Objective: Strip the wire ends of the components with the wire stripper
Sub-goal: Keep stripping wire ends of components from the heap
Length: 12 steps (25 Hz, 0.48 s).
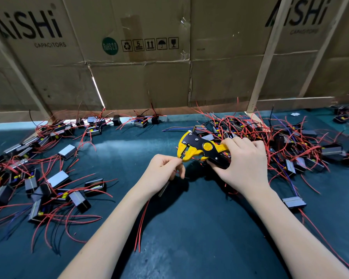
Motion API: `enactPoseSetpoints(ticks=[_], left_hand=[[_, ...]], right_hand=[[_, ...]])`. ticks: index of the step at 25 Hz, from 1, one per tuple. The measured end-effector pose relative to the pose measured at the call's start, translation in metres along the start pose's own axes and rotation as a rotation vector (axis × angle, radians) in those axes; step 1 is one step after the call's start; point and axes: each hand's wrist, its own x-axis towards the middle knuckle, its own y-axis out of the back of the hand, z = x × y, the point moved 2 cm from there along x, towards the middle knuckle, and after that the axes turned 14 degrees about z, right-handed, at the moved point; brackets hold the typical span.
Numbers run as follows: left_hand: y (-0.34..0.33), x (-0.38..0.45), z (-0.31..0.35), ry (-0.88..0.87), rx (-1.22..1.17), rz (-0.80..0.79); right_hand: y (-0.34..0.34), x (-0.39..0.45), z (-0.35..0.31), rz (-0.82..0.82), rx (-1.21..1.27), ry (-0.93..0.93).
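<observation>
Wire [182,160] pinched by the left hand [163,171] enters the wire stripper [201,150] squeezed by the right hand [243,164]; a loose pinch could let it slip out unstripped.

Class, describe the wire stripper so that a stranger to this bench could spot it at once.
Start at the dark green table below the cardboard wall. Near its middle, the right hand grips the wire stripper, its nose at the left hand. It alone is a yellow-and-black tool; everything around is red-wired components.

component piles [38,178] left and right [290,146] on mat [189,248], cardboard wall [139,77] behind
</observation>
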Motion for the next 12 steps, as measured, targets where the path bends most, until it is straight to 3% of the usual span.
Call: enactPoseSetpoints(ticks=[12], left_hand=[[0.0045, -0.0018, -0.0021, -0.037, -0.045, 0.006]], right_hand=[[-0.0021, -0.0017, 0.0012, -0.024, -0.018, 0.013]])
